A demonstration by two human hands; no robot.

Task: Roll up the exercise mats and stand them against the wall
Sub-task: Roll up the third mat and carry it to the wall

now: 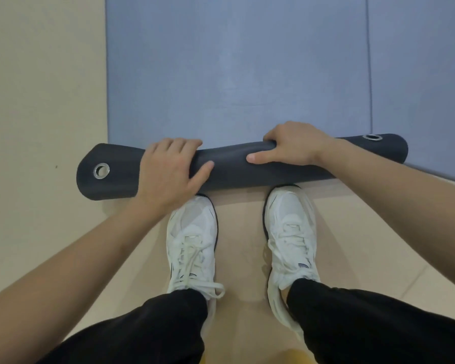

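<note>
Blue mat [234, 74] lay flat on the beige floor [42, 88], stretching away from the person. Its near end was turned over into a thin roll [234, 165] that showed the dark underside. The roll sat just in front of the toes of 2 white shoes [192, 237], so the person could bend over it and push it away from the body.

The left hand [168, 169] and right hand [292, 145] each had a closed grip on the roll. The fingers curled over its far side and the thumbs lay along its near face. They held it near the middle, probably to keep the first turn tight and stop the springy foam from opening again.

2 metal eyelets [101, 170] marked the corners of the turned end. The roll sat askew: its left end jutted past the mat's left edge and lay nearer the feet than the right end. It would likely need squaring up before more turns, or the finished roll would cone and stand badly.

A second mat [418, 74] lay flat just beside the first, on the right. The job looked barely started, and no wall was in view.
</note>
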